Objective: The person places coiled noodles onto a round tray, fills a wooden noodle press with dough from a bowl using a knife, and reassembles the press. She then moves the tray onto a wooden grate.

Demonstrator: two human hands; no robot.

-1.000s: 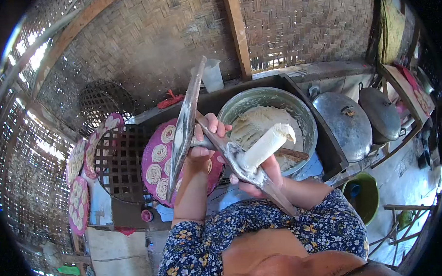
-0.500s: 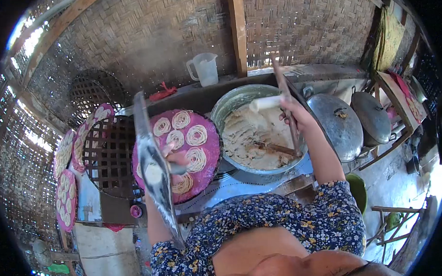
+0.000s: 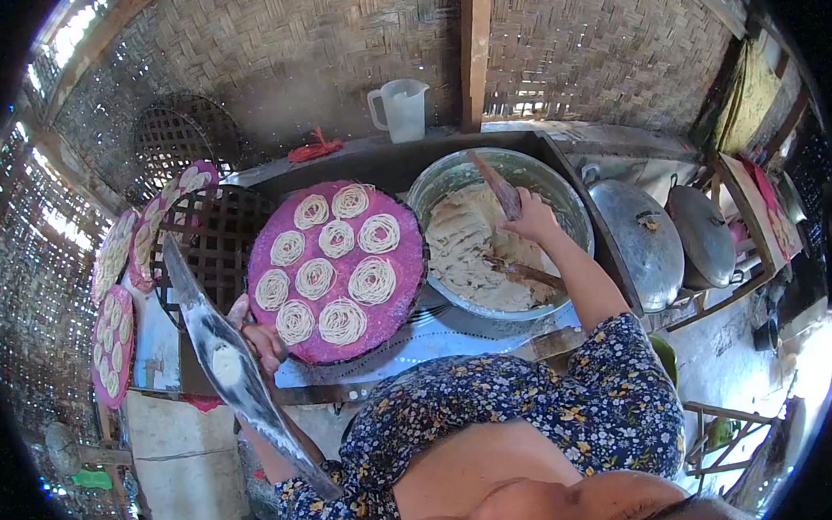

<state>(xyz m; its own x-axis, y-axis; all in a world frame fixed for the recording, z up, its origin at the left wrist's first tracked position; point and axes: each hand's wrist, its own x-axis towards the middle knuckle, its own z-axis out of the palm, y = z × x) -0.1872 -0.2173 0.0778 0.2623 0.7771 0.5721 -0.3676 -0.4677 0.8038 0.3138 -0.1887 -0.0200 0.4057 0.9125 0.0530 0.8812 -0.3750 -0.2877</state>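
My left hand [image 3: 261,342] grips a long wooden press piece [image 3: 248,392], held tilted left of the round tray. White dough fills the round hole in its middle. Over the metal basin [image 3: 574,199], my right hand [image 3: 534,219] is closed around a wooden plunger bar [image 3: 496,182]; the white cylinder on it is hidden from view. Below that hand lies pale dough [image 3: 466,244], with a wooden stick [image 3: 526,273] resting in it. Coils of noodles [image 3: 372,280] sit on the pink round tray [image 3: 276,237] between my hands.
A clear plastic jug [image 3: 403,112] and a red plastic bag [image 3: 315,148] are on the back ledge. Dark woven trays [image 3: 215,212] and more pink trays [image 3: 115,348] stand at left. Large lidded pots [image 3: 627,218] are at right.
My left hand has moved left with the press piece, uncovering the noodle tray. My right hand has lowered and turned the plunger bar over the dough.
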